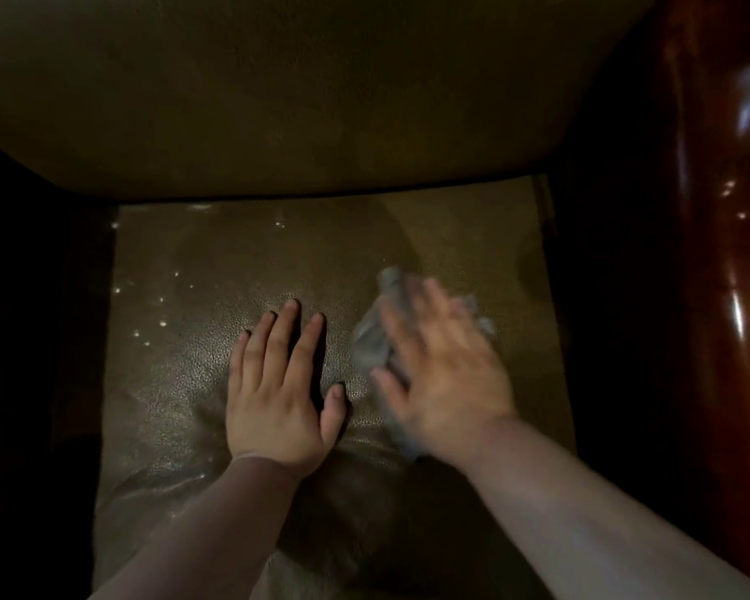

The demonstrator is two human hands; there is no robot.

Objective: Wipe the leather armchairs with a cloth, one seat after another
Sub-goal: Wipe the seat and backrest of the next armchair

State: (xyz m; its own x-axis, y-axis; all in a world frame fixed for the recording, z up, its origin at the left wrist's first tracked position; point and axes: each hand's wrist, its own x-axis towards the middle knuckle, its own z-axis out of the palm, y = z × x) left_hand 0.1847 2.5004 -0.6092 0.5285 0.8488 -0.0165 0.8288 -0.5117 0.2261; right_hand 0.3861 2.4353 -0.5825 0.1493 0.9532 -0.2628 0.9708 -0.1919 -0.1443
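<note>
Head view looks straight down onto the seat cushion (243,262) of a brown leather armchair, grainy leather, small bright specks of reflected light across its left part. Left hand (278,383) lies flat on the cushion near its middle, palm down, fingers straight and slightly spread, thumb out to the right, holding nothing. Right hand (442,370) sits just beside it to the right, blurred, palm down on a crumpled grey cloth (373,335), fingers extended and loosely spread over it; cloth pokes out past the fingertips at the top and along the thumb side, plus a bit under the wrist. Looks like pressing with flat fingers rather than gripping, though the blur makes the finger curl hard to read. Cloth rests on the right half of the cushion, touching the leather. Both bare forearms come in from the bottom edge. Padded leather backrest (299,88) fills the top of the view, same brown, meeting the cushion at a dark seam. Glossy dark reddish wooden armrest (719,253) runs down the right side, with light streaks on it. Left side of the chair is too dark to make out.
</note>
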